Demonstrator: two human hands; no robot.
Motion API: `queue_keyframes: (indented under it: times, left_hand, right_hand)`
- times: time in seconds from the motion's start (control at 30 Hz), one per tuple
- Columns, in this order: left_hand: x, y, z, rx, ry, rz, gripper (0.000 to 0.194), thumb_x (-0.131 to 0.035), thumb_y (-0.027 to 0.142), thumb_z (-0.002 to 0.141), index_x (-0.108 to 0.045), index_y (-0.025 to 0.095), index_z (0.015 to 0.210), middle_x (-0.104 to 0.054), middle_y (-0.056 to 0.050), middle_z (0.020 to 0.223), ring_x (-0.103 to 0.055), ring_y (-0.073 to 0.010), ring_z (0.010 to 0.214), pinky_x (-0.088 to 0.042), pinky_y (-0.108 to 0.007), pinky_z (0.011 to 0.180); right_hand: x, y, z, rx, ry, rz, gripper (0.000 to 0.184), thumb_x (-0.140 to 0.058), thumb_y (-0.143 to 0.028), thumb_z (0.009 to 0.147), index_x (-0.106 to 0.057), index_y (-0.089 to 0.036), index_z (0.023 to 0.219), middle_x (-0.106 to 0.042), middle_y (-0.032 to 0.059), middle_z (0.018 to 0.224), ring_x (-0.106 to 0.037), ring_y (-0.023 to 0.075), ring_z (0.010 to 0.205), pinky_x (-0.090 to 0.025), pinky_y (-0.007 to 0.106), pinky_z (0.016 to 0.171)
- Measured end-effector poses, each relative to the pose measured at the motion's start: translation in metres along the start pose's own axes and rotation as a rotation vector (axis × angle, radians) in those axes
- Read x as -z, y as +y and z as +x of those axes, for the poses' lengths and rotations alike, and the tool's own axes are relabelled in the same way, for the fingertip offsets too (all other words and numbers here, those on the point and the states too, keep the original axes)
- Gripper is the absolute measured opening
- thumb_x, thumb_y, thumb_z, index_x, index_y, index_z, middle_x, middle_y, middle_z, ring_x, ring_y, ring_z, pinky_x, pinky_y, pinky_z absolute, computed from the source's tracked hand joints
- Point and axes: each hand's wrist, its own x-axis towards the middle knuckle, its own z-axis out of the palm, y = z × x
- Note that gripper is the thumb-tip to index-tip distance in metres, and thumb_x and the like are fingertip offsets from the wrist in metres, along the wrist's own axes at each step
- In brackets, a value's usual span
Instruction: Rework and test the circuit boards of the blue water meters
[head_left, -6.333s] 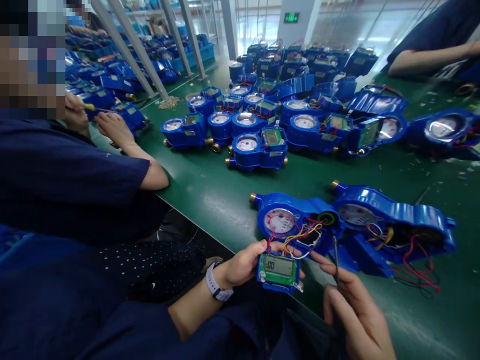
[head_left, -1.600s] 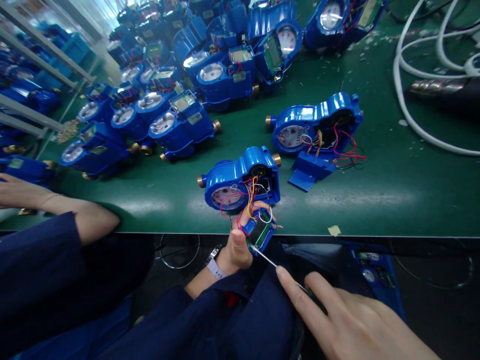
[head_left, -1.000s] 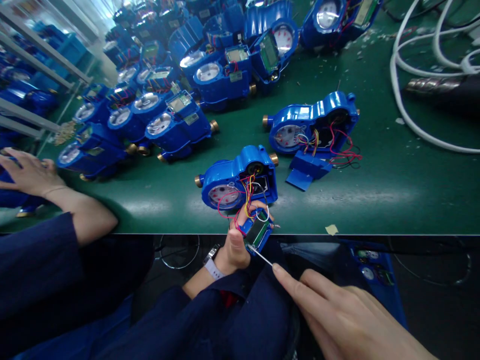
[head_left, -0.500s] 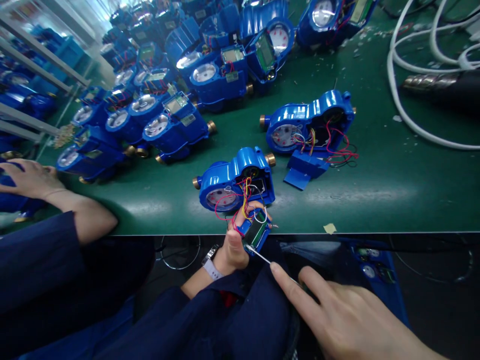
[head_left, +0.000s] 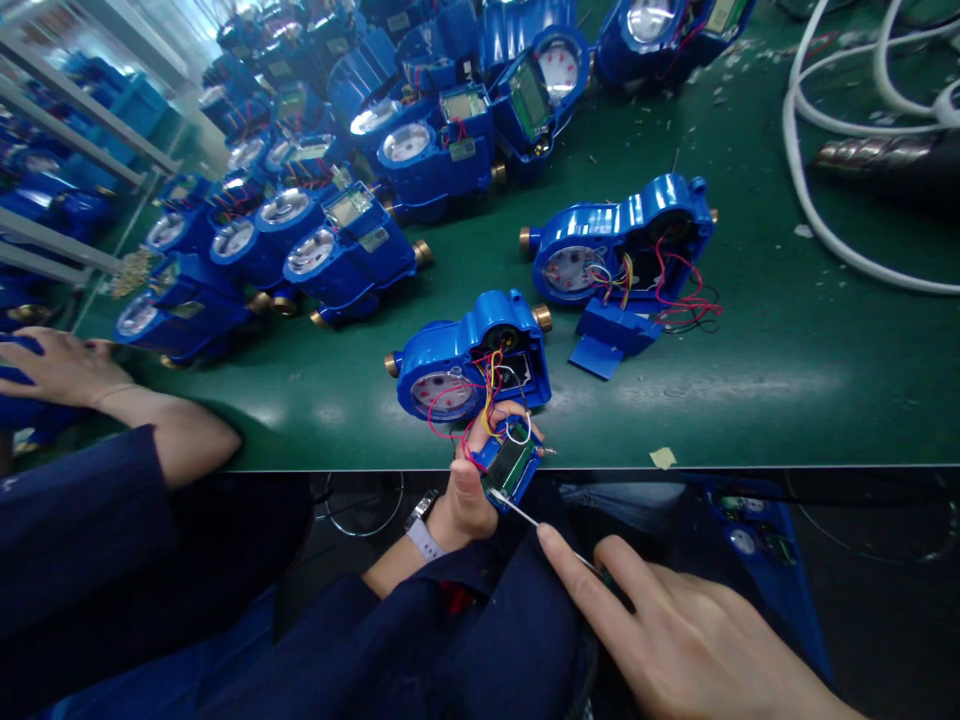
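Observation:
My left hand [head_left: 469, 500] is closed around a small blue display housing [head_left: 534, 462] with a green circuit board and a dark screen, just past the table's front edge. In my right hand [head_left: 667, 620] is a thin-shafted screwdriver [head_left: 519, 510]; most of its handle is hidden by the fingers. The screwdriver's tip rests at the near left corner of the board. Red, yellow, white and black wires [head_left: 491, 385] run from the housing into an opened blue water meter [head_left: 442, 355] lying on the table right behind my left hand.
Another opened meter [head_left: 577, 240] with loose wires lies to the right. Several blue meters [head_left: 352, 245] crowd the back left. A co-worker's hand [head_left: 67, 370] holds a meter at far left. White cable [head_left: 795, 170] and a black tool with a metal nozzle [head_left: 862, 155] lie at right.
Both hands keep their hold, and the screwdriver tip stays at the same corner of the board. The co-worker's hand and forearm have shifted slightly down and right.

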Motion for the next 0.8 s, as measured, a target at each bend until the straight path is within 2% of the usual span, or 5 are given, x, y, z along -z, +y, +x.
queue_keyframes:
  times: [0.23,0.37,0.5,0.67,0.8]
  left_hand:
    - [-0.006,0.006,0.002,-0.094,0.058,0.027,0.083,-0.032,0.086,0.073,-0.053,0.017,0.115,-0.060,-0.009,0.094,-0.060,-0.0213,0.081,-0.053,-0.037,0.078]
    - [-0.007,0.003,0.003,-0.135,0.064,0.003,0.080,-0.033,0.083,0.076,-0.053,0.017,0.115,-0.058,-0.008,0.092,-0.059,-0.0201,0.078,-0.052,-0.035,0.075]
    - [-0.006,-0.002,0.003,-0.149,0.064,-0.028,0.081,-0.031,0.083,0.076,-0.052,0.016,0.117,-0.057,-0.008,0.093,-0.059,-0.0212,0.078,-0.052,-0.037,0.075]
    - [-0.006,-0.003,0.002,-0.149,0.079,-0.034,0.079,-0.031,0.083,0.077,-0.052,0.017,0.116,-0.060,-0.008,0.092,-0.061,-0.0226,0.080,-0.053,-0.039,0.078]
    - [-0.009,-0.001,0.002,-0.140,0.090,-0.076,0.077,-0.034,0.081,0.077,-0.051,0.017,0.116,-0.062,-0.009,0.094,-0.062,-0.0243,0.083,-0.053,-0.041,0.082]
  right_hand:
    - [-0.007,-0.001,0.000,-0.080,-0.001,0.198,0.066,-0.035,0.001,0.072,-0.045,-0.010,0.137,-0.064,0.0072,0.091,-0.059,0.0141,0.049,-0.051,0.025,0.043]
    - [-0.005,0.001,-0.002,-0.032,-0.018,0.065,0.078,-0.036,0.003,0.067,-0.034,-0.008,0.144,-0.062,0.0092,0.095,-0.062,0.0149,0.054,-0.050,0.025,0.042]
    - [-0.005,0.001,-0.003,0.013,0.009,-0.015,0.079,-0.036,0.004,0.066,-0.032,-0.005,0.145,-0.062,0.0108,0.094,-0.062,0.0157,0.056,-0.052,0.025,0.045]
    - [-0.011,-0.001,0.000,-0.099,-0.015,0.270,0.065,-0.035,0.002,0.077,-0.042,-0.011,0.140,-0.063,0.0063,0.090,-0.062,0.0138,0.055,-0.052,0.022,0.048]
    - [-0.006,-0.002,0.005,-0.169,0.084,0.468,0.050,-0.033,-0.002,0.088,-0.050,-0.014,0.134,-0.065,0.0055,0.089,-0.064,0.0126,0.063,-0.055,0.019,0.058]
